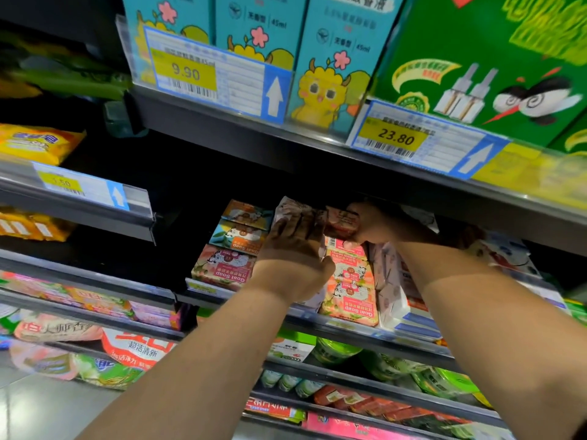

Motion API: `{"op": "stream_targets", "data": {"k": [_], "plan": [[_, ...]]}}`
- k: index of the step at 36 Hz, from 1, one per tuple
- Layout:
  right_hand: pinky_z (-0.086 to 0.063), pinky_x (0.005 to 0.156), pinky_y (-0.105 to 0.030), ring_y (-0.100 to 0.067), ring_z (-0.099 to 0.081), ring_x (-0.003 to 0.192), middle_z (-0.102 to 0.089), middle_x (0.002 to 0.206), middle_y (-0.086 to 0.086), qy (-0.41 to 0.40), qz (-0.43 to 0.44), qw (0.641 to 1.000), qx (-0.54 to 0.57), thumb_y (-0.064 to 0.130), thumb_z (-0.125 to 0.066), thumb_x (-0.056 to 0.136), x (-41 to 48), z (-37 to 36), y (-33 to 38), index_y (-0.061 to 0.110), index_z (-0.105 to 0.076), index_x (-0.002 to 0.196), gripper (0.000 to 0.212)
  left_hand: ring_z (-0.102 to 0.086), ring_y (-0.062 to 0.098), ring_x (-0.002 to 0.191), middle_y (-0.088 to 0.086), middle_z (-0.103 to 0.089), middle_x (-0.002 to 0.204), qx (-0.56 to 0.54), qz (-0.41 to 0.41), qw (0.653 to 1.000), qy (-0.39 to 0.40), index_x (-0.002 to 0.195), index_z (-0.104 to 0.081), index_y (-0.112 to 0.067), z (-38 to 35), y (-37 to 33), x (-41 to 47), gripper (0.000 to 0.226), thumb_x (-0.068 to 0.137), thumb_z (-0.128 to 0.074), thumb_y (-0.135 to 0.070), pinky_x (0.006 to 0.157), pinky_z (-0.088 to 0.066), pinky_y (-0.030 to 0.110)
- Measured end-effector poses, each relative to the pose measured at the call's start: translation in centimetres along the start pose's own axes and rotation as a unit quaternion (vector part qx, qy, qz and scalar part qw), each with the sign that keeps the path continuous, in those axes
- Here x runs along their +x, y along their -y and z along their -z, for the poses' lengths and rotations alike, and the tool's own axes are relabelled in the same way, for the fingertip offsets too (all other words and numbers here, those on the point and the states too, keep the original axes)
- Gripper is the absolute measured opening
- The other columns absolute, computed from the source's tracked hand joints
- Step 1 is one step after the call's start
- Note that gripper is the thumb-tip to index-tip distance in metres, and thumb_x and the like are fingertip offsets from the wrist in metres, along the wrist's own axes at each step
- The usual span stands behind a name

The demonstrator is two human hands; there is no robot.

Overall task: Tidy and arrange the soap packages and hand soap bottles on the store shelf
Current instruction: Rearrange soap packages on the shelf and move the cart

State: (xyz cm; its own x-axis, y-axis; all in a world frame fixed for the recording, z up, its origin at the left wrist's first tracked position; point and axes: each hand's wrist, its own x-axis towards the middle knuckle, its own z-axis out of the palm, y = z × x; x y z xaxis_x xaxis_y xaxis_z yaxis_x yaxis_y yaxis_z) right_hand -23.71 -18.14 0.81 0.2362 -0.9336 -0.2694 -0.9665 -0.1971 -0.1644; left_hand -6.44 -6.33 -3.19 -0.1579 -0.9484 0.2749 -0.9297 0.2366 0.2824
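Both my arms reach into the middle shelf (333, 325). My left hand (295, 249) lies with straight fingers on a whitish soap package (290, 208) at the back. My right hand (378, 223) grips a pink soap box (341, 222) above the row. Below them lie pink "Goat Soap" boxes (352, 287) in a line running front to back. A stack of three soap boxes (228, 263) stands to the left, pink at the bottom and teal and orange above. White and pink soap packages (397, 290) stand to the right.
The upper shelf edge (317, 144) hangs just above my hands, carrying teal boxes (263, 30), a green box (476, 68) and price tags. Lower shelves (349, 376) hold green tubs and red packets. To the left are shelves with yellow packets (35, 142) and bagged goods.
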Motion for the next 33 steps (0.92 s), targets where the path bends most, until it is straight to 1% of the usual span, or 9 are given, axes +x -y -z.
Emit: {"op": "stream_targets", "data": {"k": [6, 10, 12, 17, 21, 25, 28, 30, 33], "plan": [[-0.038, 0.088, -0.026, -0.030, -0.056, 0.120, -0.061, 0.128, -0.012, -0.050, 0.003, 0.998, 0.044, 0.013, -0.081, 0.079, -0.6, -0.3, -0.1, 0.010, -0.056, 0.131, 0.058, -0.010, 0.019, 0.152, -0.002, -0.012, 0.166, 0.008, 0.005, 0.999, 0.031, 0.159, -0.014, -0.025, 0.1, -0.1, 0.1, 0.070, 0.098, -0.037, -0.052, 0.122, -0.005, 0.035], [-0.030, 0.069, -0.009, -0.026, -0.055, 0.118, -0.061, 0.122, -0.014, -0.081, 0.028, 0.993, 0.085, 0.008, -0.071, 0.090, -2.4, 0.3, 1.0, -0.002, -0.057, 0.129, 0.043, -0.014, 0.020, 0.152, -0.001, -0.015, 0.166, 0.026, 0.011, 0.999, 0.037, 0.159, -0.015, -0.024, 0.5, -0.3, 0.0, 0.071, 0.097, -0.038, -0.051, 0.122, -0.011, 0.036], [-0.034, 0.074, -0.004, -0.028, -0.055, 0.121, -0.061, 0.124, -0.017, -0.081, 0.035, 0.989, 0.123, 0.007, -0.069, 0.091, -3.0, 0.5, 1.1, -0.004, -0.056, 0.130, 0.042, -0.016, 0.021, 0.152, -0.001, -0.015, 0.166, 0.027, 0.013, 0.999, 0.037, 0.159, -0.016, -0.023, 0.5, -0.3, 0.0, 0.071, 0.097, -0.039, -0.051, 0.123, -0.015, 0.036], [-0.035, 0.090, -0.023, -0.020, -0.056, 0.120, -0.058, 0.137, -0.007, -0.062, 0.015, 0.986, 0.153, 0.041, -0.064, 0.095, -5.5, 1.3, 0.7, 0.022, -0.053, 0.140, 0.050, -0.004, 0.018, 0.153, -0.007, -0.001, 0.167, -0.001, 0.036, 0.996, 0.076, 0.159, -0.003, -0.029, 0.5, -0.4, 0.2, 0.073, 0.098, -0.034, -0.055, 0.121, -0.008, 0.034], [-0.037, 0.088, -0.022, -0.007, -0.052, 0.106, -0.058, 0.124, 0.012, -0.128, -0.007, 0.970, 0.205, 0.069, -0.067, 0.074, -8.9, 1.6, 0.4, 0.038, -0.059, 0.133, 0.067, -0.035, 0.024, 0.142, 0.000, -0.033, 0.159, 0.000, 0.026, 0.998, 0.062, 0.156, -0.021, -0.029, 0.5, -0.3, 0.0, 0.069, 0.096, -0.040, -0.057, 0.112, -0.029, 0.037], [-0.051, 0.091, -0.032, -0.020, -0.065, 0.103, -0.069, 0.121, -0.005, -0.161, -0.020, 0.950, 0.268, 0.044, -0.075, 0.084, -11.0, -0.1, 0.0, 0.029, -0.068, 0.110, 0.030, -0.023, 0.022, 0.148, 0.003, -0.023, 0.163, 0.024, 0.027, 0.995, 0.089, 0.158, -0.015, -0.021, 0.9, -0.5, 0.7, 0.075, 0.098, -0.033, -0.061, 0.118, -0.017, 0.034], [-0.053, 0.088, -0.042, -0.031, -0.066, 0.098, -0.072, 0.105, -0.016, -0.208, -0.078, 0.949, 0.226, 0.049, -0.069, 0.088, -12.1, -0.5, -0.1, 0.006, -0.072, 0.106, 0.046, -0.011, 0.021, 0.152, 0.001, -0.008, 0.167, 0.015, 0.035, 0.993, 0.111, 0.159, -0.001, -0.022, 1.2, -0.7, 0.8, 0.083, 0.096, -0.034, -0.065, 0.120, -0.011, 0.034], [-0.055, 0.072, -0.035, -0.021, -0.068, 0.077, -0.074, 0.081, -0.003, -0.243, -0.051, 0.926, 0.284, 0.045, -0.072, 0.086, -13.3, -0.6, 0.5, 0.010, -0.070, 0.100, 0.038, -0.008, 0.023, 0.152, 0.003, -0.006, 0.167, -0.001, 0.031, 0.992, 0.123, 0.158, 0.003, -0.023, 1.4, -0.6, 0.8, 0.085, 0.095, -0.037, -0.065, 0.121, -0.010, 0.034], [-0.036, 0.048, -0.012, 0.001, -0.054, 0.048, -0.058, 0.051, 0.018, -0.296, -0.007, 0.881, 0.369, 0.026, -0.072, 0.090, -15.4, -0.9, 1.0, 0.026, -0.062, 0.106, 0.019, -0.017, 0.027, 0.150, 0.005, -0.011, 0.166, -0.101, 0.029, 0.980, 0.168, 0.157, 0.008, -0.031, 3.3, -0.2, 1.1, 0.096, 0.091, -0.054, -0.063, 0.116, -0.021, 0.029]]}}
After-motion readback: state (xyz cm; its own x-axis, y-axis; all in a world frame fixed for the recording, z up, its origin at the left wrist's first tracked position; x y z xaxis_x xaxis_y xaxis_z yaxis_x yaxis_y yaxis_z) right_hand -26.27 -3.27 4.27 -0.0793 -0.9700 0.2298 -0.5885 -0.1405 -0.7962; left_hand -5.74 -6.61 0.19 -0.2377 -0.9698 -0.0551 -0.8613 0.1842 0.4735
